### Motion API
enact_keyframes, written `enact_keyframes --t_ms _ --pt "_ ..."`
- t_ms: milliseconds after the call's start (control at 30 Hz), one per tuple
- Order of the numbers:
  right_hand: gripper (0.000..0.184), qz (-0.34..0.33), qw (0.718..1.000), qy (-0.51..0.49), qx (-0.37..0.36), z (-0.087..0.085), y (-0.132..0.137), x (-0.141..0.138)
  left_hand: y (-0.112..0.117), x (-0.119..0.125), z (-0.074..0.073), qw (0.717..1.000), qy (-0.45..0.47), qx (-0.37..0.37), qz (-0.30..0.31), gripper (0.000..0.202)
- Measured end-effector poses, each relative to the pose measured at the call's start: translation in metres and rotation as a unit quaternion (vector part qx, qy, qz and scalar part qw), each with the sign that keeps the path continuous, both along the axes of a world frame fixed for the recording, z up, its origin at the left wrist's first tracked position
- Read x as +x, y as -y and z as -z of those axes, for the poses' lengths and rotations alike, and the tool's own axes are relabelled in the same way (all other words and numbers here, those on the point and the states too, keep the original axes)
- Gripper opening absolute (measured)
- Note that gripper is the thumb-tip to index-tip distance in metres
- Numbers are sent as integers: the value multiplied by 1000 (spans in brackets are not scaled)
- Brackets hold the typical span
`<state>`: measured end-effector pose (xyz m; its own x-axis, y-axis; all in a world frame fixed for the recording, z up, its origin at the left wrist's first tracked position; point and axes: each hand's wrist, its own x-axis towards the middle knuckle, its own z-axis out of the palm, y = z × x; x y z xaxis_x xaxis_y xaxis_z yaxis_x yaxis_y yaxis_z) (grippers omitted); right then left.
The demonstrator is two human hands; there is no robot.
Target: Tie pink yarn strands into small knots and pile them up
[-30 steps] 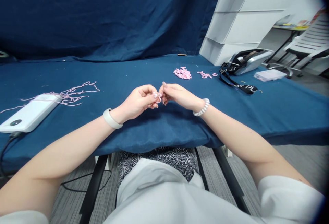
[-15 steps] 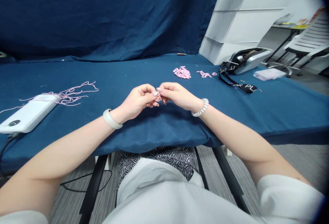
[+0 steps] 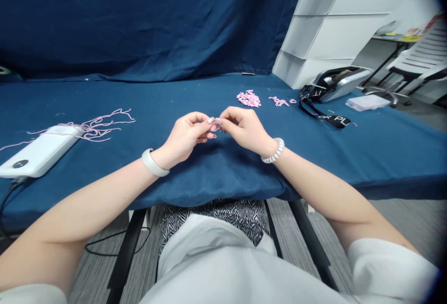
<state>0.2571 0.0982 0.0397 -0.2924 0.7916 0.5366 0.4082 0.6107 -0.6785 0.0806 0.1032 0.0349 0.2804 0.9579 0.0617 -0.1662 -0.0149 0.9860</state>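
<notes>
My left hand and my right hand meet above the front of the blue-covered table. Thumb and fingers of each are pinched together, the tips touching or nearly so. A small piece of pink yarn is between them, mostly hidden by the fingertips. Beyond my right hand lies a pile of small knotted pink yarn pieces, with a smaller group of pink pieces to its right. Loose pink yarn strands lie to the left, partly under a white power bank.
A black lettered strap trails from an open silver-grey case at the right. Next to it is a flat clear-lidded box. White stacked boxes stand at the back right. A black cable runs from the power bank over the table edge.
My right hand has lifted slightly, its fingers shifting into a tighter pinch against the left fingertips. Less of the pink yarn shows between them now. The view has shifted slightly.
</notes>
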Motion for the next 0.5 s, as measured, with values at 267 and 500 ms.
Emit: enact_keyframes --t_ms 267,500 --pt "19 10 960 108 259 8 -3 1 0 2 1 999 39 -18 11 30" --pt "28 18 930 145 336 12 -7 4 -1 3 2 997 71 6 22 27"
